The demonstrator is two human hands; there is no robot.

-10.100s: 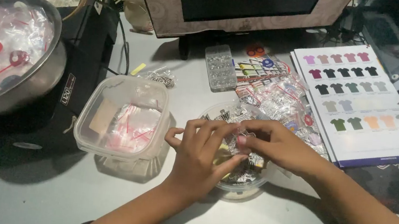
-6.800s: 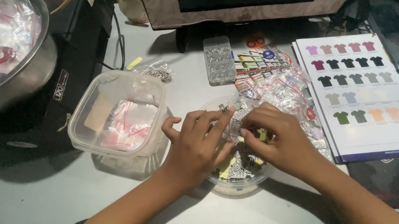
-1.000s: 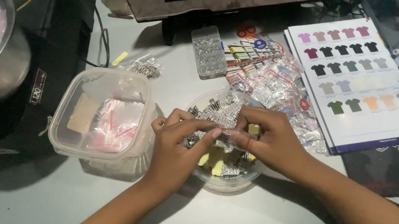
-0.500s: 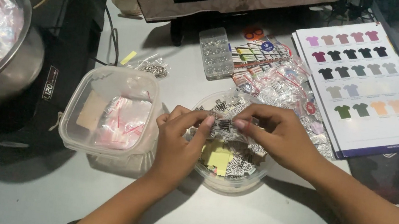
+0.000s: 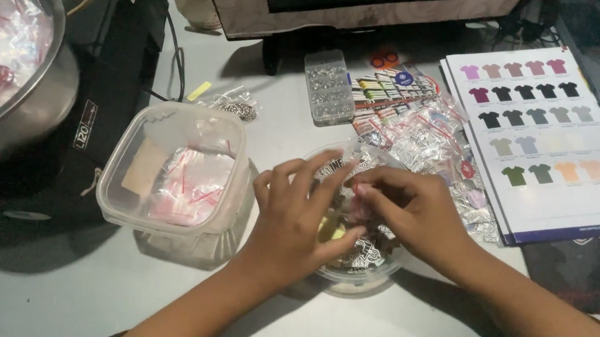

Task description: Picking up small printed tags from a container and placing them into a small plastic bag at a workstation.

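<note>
My left hand (image 5: pixel 294 217) and my right hand (image 5: pixel 408 207) meet over a round clear tub (image 5: pixel 367 274) filled with small stickers and packets. Both pinch one small clear plastic packet (image 5: pixel 347 185) between their fingertips, just above the tub. What is inside the packet is too small to tell. To the left stands a square clear plastic container (image 5: pixel 175 169) with clear zip bags and a tan card in it.
A metal bowl (image 5: pixel 13 76) of plastic bags sits on a black box at far left. Behind the tub lie a pile of small packets (image 5: pixel 431 138), a clear bead box (image 5: pixel 328 85), a shirt colour chart (image 5: pixel 552 137) and a monitor base (image 5: pixel 272 52).
Both hands stay over the round tub, handling small packets. They have shifted slightly and now hold a packet between the fingertips. The camera view has drifted a little.
</note>
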